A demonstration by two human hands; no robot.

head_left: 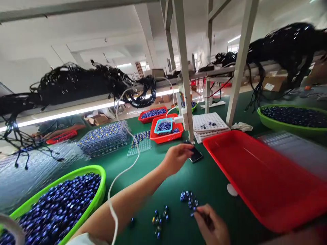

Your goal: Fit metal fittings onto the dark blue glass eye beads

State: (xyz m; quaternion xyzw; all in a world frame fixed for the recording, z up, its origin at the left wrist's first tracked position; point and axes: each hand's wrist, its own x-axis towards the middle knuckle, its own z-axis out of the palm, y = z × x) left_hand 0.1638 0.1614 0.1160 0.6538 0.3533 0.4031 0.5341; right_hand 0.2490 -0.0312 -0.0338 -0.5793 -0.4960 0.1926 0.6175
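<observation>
My left hand (178, 158) reaches across the green table with fingers stretched out, over the near edge of a black phone (196, 156). It appears to hold nothing. Low in the view, my right hand (213, 225) is closed in a pinch, its fingertips beside a small cluster of shiny blue parts (190, 199). Whatever sits between those fingers is too small and dark to name. Left of it lies another loose group of blue parts (158, 223), one with a yellow spot. A single dark part (132, 221) rests apart, near my left forearm.
A green basin (102, 177) full of blue parts stands at left, a red tray (245, 170) at right. Behind are a red basket (163, 137), stacked clear trays (104, 144) and white perforated trays (211, 122). A white cable (120, 175) crosses before my left forearm.
</observation>
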